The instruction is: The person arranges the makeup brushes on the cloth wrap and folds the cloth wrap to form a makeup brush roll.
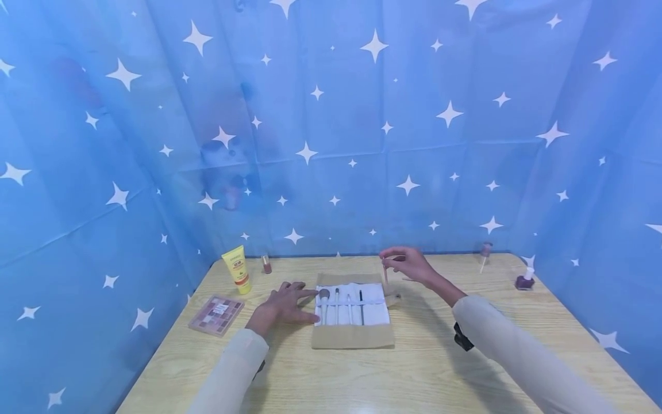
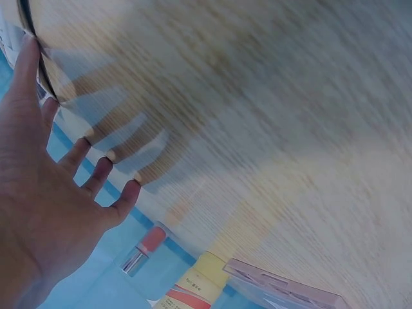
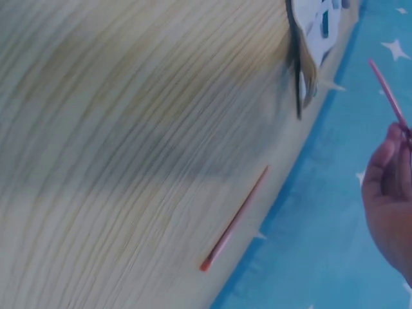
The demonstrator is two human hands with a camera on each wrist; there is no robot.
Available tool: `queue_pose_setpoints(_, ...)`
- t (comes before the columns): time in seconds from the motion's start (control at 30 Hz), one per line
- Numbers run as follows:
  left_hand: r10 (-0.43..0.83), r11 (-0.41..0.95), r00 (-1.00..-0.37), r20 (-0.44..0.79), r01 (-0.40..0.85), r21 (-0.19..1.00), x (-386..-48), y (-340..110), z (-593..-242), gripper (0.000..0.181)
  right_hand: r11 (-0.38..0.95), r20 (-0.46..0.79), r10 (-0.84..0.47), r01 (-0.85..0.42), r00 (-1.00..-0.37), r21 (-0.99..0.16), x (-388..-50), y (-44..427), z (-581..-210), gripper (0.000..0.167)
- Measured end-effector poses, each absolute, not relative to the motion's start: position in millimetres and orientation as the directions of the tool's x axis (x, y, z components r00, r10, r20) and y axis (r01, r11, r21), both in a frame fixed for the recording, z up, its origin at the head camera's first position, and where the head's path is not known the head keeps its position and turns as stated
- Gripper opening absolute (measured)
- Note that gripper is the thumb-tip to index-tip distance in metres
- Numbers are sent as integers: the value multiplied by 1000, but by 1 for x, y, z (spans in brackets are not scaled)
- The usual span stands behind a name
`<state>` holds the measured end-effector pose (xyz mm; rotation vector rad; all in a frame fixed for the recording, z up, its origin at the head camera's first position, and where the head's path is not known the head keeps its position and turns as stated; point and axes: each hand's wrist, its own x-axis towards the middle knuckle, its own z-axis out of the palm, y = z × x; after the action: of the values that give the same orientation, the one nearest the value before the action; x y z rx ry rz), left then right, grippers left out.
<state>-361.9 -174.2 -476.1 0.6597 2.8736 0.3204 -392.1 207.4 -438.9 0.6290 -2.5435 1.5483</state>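
An unrolled tan brush roll with a white lining lies flat, several brushes tucked under its band, among them a dark-headed one. My left hand is spread at its left side, thumb and index finger touching the edge; in the left wrist view the same hand has its other fingers splayed. Above the roll's right edge my right hand pinches a slim pink stick near its top. The right wrist view shows that stick above the hand. Another pink stick lies on the table.
A palette, a yellow tube and a small red bottle are on the left. At the right stand a dark purple bottle and a small item with a pale stem. Blue star-patterned curtain surrounds the table.
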Motion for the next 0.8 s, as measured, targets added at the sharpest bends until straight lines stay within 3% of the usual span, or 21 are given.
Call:
queue_pose_setpoints(0.27,434,884,-893,-121,396,250,-366,-175,-480,84,366,324,-308,-426,-894,-827,-403,184,-450,23)
queue_pose_setpoints(0.8,434,884,-893,-122,396,247,-362,-175,-474,83,445,293,-304,-408,-906,-797,-413,165,-472,22)
